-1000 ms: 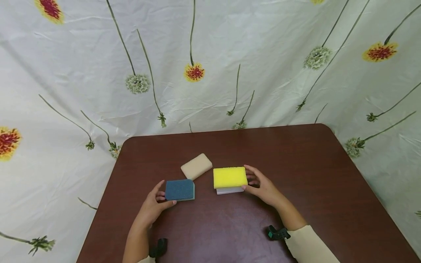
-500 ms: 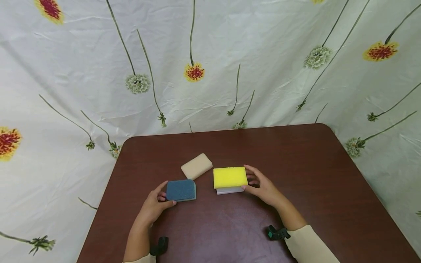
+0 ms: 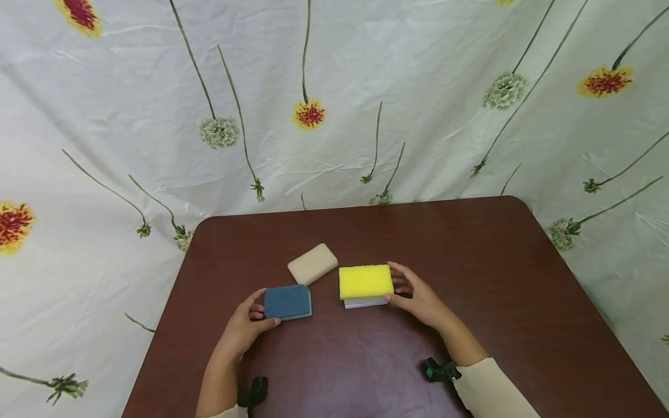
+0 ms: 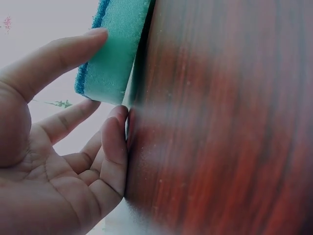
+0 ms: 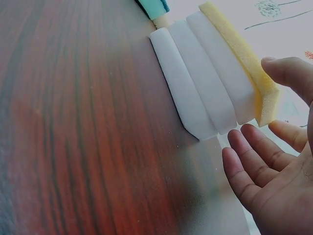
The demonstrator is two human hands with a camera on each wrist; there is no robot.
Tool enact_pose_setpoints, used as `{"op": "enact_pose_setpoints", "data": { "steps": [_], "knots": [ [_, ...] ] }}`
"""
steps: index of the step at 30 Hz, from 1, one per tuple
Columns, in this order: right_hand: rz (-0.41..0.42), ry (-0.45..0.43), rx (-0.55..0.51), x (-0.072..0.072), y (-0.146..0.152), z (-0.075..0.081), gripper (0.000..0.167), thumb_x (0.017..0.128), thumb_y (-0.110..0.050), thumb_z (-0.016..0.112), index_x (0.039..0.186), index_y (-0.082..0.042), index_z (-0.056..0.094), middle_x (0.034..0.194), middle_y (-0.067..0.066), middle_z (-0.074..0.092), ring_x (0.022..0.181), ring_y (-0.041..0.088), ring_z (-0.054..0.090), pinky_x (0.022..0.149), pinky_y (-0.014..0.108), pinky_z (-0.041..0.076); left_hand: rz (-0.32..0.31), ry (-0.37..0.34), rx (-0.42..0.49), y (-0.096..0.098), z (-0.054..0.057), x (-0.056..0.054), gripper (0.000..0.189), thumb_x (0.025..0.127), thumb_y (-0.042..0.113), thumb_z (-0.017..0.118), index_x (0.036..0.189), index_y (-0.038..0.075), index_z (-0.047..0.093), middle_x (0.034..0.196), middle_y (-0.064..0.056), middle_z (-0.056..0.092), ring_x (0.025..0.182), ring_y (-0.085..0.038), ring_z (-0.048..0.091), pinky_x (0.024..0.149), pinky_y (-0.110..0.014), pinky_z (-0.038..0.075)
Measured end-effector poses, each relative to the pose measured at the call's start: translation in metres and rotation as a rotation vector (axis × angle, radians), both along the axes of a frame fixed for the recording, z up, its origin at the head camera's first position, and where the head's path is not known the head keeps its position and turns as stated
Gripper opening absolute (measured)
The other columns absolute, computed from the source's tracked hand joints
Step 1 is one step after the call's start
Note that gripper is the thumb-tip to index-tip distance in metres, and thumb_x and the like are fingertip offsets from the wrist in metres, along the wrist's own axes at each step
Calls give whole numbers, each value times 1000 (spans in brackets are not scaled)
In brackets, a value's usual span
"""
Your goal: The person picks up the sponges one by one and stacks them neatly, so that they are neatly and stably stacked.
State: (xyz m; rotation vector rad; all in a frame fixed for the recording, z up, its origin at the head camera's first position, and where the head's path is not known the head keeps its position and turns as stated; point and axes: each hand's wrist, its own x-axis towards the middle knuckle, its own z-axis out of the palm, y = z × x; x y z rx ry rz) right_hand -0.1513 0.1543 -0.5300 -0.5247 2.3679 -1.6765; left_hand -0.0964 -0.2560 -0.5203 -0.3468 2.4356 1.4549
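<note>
My left hand (image 3: 241,329) pinches a scouring sponge (image 3: 287,302) at its left end, thumb on the near side and index finger on the far side. Blue scouring pad faces up on it; green foam (image 4: 120,61) shows beneath in the left wrist view. To the right, my right hand (image 3: 420,302) holds the right end of a yellow sponge (image 3: 366,281) between thumb and index finger. That sponge tops a stack of white sponge-like blocks (image 5: 195,78), seen edge-on in the right wrist view. The other right fingers extend beside the stack's end.
A beige sponge (image 3: 312,264) lies at an angle behind the blue one, their corners meeting in the head view. Everything stands on a dark reddish-brown table (image 3: 449,238). Behind it hangs a white cloth (image 3: 418,75) printed with flowers.
My left hand and the blue scouring sponge have shifted very slightly to the right, within the first half second. The right hand and the yellow sponge stay in place.
</note>
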Motion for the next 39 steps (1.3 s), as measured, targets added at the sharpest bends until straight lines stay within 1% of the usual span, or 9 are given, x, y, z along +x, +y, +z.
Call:
{"op": "enact_pose_setpoints", "data": {
  "steps": [4,7,10,14,19,26,31,34,39],
  "knots": [
    [-2,5,2,0,0,-1,77,91,-20,77,156,-12,36,144,15,53,128,35,55,105,56,46,10,-12,25,-1,-1,1,87,87,24,81,159,22,31,133,-16,46,113,-27,45,84,-34,44],
    [-3,9,2,-1,0,-2,77,90,-19,78,155,-15,37,143,15,53,127,35,55,105,55,46,21,-30,47,-2,-1,2,88,87,28,81,159,25,30,136,-15,45,118,-27,46,87,-34,46],
    [-5,7,0,-1,1,-2,76,91,-20,78,155,-19,38,143,15,53,127,35,55,105,55,46,26,-31,70,-3,-2,2,88,88,30,80,159,26,29,138,-15,44,119,-28,46,89,-34,47],
    [-1,3,-4,-1,1,-2,76,91,-21,77,156,-16,37,144,14,53,127,34,55,105,55,45,31,-7,105,-2,-2,2,88,88,29,81,159,24,29,134,-15,47,113,-26,51,87,-33,48],
    [6,2,-9,-1,1,-2,76,92,-21,76,156,-13,36,144,14,53,128,34,55,105,56,45,13,-8,163,2,0,5,87,88,27,80,158,23,29,129,-16,50,103,-22,58,85,-33,50],
    [6,2,-14,-1,1,-1,76,92,-19,76,156,-11,36,144,15,53,128,35,55,104,56,45,17,0,188,9,2,5,86,88,26,81,157,27,30,132,-15,49,103,-21,58,84,-34,50],
    [4,3,-9,-1,0,-1,76,92,-20,76,156,-11,36,144,15,53,127,34,55,104,55,46,23,31,193,14,7,3,89,88,26,81,158,27,28,133,-14,49,104,-20,57,83,-31,51],
    [3,0,-3,-1,1,-2,77,92,-22,76,156,-13,36,144,13,53,128,33,55,104,48,47,31,63,210,18,11,2,89,87,25,81,158,27,27,132,-13,49,104,-20,56,83,-28,51],
    [3,2,-4,-1,0,-2,76,92,-21,77,156,-13,36,144,13,53,128,33,55,105,49,47,33,121,237,28,20,0,88,86,22,82,157,25,31,129,-14,52,105,-20,58,82,-25,52]
  ]
}}
